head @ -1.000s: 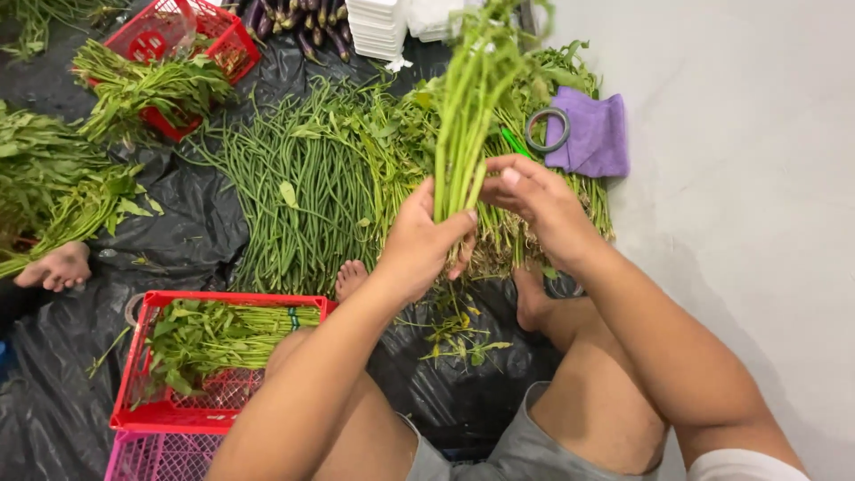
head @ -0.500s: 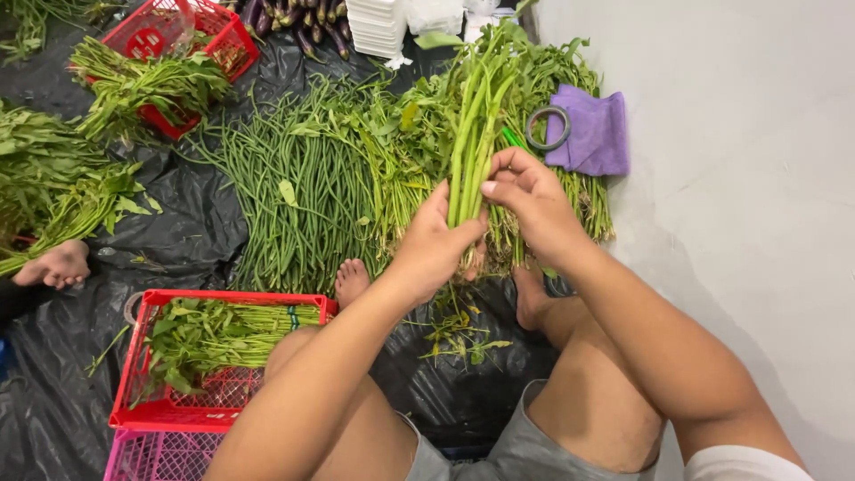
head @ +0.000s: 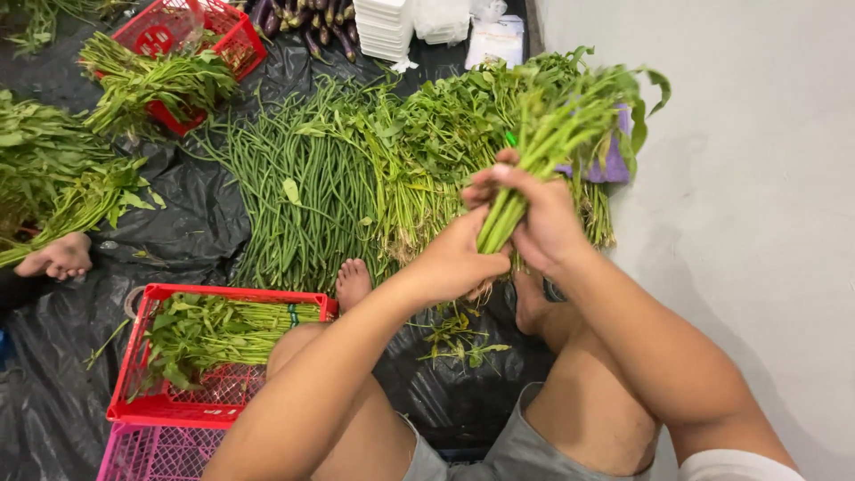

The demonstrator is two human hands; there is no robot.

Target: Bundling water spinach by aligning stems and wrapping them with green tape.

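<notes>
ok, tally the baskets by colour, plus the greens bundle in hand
Red plastic baskets: 2, near, far
Pink plastic basket: 1
Leafy green bundle: 1, gripped by left hand and right hand
Total: 4

Lower stems of bunch of greens (head: 557, 134) hidden inside right hand (head: 534, 218) and left hand (head: 459, 263); tie, if any, not visible. Purple cloth (head: 613, 165) behind bunch mostly covered by leaves. Pink crate (head: 156, 454) below left forearm cut by bottom edge. Another person's bare foot (head: 55, 258) far left of hands, leg out of frame
</notes>
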